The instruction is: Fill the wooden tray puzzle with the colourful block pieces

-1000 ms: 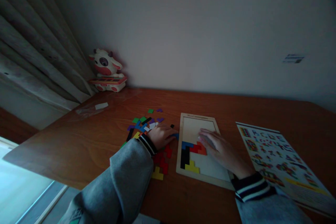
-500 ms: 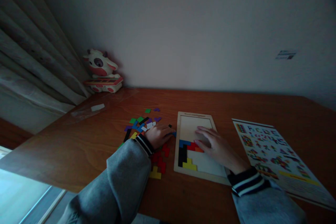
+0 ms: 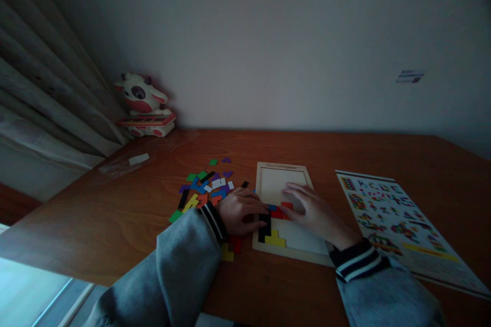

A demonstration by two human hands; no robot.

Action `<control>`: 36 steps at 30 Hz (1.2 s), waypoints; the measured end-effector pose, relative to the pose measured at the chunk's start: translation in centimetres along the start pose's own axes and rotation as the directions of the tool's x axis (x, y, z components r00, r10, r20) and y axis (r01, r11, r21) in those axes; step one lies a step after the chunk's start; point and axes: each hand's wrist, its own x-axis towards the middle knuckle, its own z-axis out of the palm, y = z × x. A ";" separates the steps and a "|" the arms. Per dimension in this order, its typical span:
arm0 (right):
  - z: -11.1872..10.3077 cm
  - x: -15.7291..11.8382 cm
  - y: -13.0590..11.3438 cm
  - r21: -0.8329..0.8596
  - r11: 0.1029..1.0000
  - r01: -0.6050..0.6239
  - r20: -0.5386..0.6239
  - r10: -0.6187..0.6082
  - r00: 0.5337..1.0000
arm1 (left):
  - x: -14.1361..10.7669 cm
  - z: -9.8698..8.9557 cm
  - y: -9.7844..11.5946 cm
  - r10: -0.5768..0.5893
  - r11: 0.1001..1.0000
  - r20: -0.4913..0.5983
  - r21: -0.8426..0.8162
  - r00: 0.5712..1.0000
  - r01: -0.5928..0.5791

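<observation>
The wooden puzzle board (image 3: pixel 282 179) lies in front of me, its lower part holding several flat block pieces. My left hand (image 3: pixel 242 210) reaches over the board's left edge. Its thumb and fingers are apart, fingertips at the blue piece (image 3: pixel 272 208) and the black piece (image 3: pixel 262 232). My right hand (image 3: pixel 316 214) rests over the board's right side, fingers stretched and thumb apart, the thumb close to the red piece (image 3: pixel 276 213). A yellow piece (image 3: pixel 275 238) sits beside the black one. What lies beneath my left palm is hidden.
Loose coloured pieces (image 3: pixel 217 183) are scattered left of the board. A printed pattern sheet (image 3: pixel 402 225) lies to the right. A toy cow with a keyboard (image 3: pixel 143 107) stands at the back left, near a clear plastic wrapper (image 3: pixel 118 164). The wall borders the table (image 3: pixel 345 150).
My left hand has moved right and nearer, from beside the loose pieces onto the board's left edge. My right hand has stayed almost in place. The view has shifted slightly.
</observation>
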 end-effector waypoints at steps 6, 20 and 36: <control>-0.2 0.1 -0.5 -0.004 1.000 -0.019 -0.003 0.019 1.000 | -0.1 0.1 -0.3 0.038 0.999 -0.014 -0.007 0.999 -0.038; 0.1 0.0 -0.3 0.003 1.000 0.019 -0.044 -0.019 0.999 | 0.2 -0.1 0.1 0.076 0.996 -0.014 -0.040 0.997 -0.076; 0.2 0.1 -0.2 -0.004 0.999 0.051 -0.056 -0.051 0.997 | 0.2 0.1 0.1 0.119 0.987 -0.011 -0.105 0.993 -0.120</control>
